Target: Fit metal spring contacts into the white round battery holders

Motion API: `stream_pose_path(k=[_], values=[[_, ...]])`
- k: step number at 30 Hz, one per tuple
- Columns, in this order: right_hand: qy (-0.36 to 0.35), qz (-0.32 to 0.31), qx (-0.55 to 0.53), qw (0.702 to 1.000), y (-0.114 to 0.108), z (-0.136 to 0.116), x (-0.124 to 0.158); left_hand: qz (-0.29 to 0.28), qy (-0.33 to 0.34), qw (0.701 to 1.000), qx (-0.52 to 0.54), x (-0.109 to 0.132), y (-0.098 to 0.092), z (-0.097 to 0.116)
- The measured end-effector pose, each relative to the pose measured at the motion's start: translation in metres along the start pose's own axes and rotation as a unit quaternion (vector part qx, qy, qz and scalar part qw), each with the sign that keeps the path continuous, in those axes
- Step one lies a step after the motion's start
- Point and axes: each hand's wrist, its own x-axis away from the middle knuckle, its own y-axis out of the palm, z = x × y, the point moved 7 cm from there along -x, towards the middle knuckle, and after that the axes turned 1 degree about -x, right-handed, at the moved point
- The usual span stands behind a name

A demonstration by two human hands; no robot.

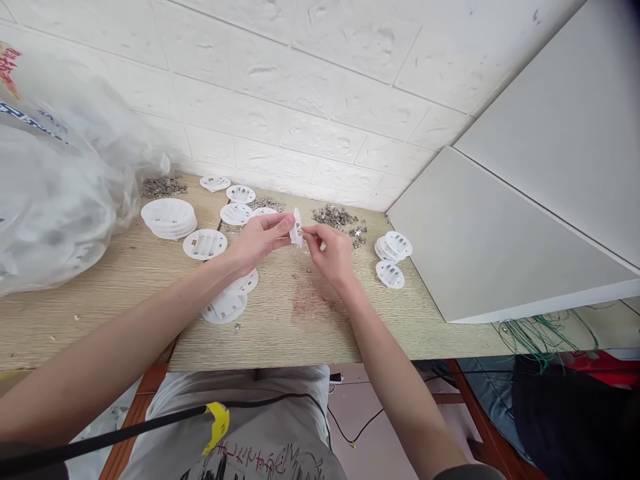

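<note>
Between thumb and fingers, my left hand holds a white round plastic battery holder on edge above the table. My right hand is closed, with thumb and forefinger pinched against the holder's right face. What sits in that pinch, if anything, is too small to make out. Right behind the right hand lies a heap of small metal contact pieces. More white holders lie to the left of my left hand, and others rest partly under my left forearm.
A stack of white discs stands on the left, beside a big clear plastic bag. Several holders are piled on the right. A white panel bounds the right side, with green wires below. A white brick-patterned wall rises behind.
</note>
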Motion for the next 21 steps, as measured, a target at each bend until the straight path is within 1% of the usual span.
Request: stream_pose_path(k=[6,12,16,18,21], values=[[0.012,0.025,0.007,1.0,-0.006,0.002,0.0,-0.004,-0.012,1.0,0.015,0.001,-0.003,-0.004],[0.008,-0.007,0.027,1.0,0.0,0.002,0.0,-0.013,-0.017,1.0,-0.001,0.001,-0.001,-0.009],[0.006,-0.014,0.057,0.998,0.002,0.0,0.001,-0.017,-0.015,1.0,-0.018,0.001,0.0,-0.009],[0.009,-0.016,0.076,0.997,0.003,-0.001,0.001,-0.009,-0.016,0.999,-0.033,0.001,-0.001,-0.01],[0.009,-0.026,0.101,0.994,0.005,-0.003,0.002,0.017,-0.022,0.998,-0.055,0.001,-0.005,-0.012]])
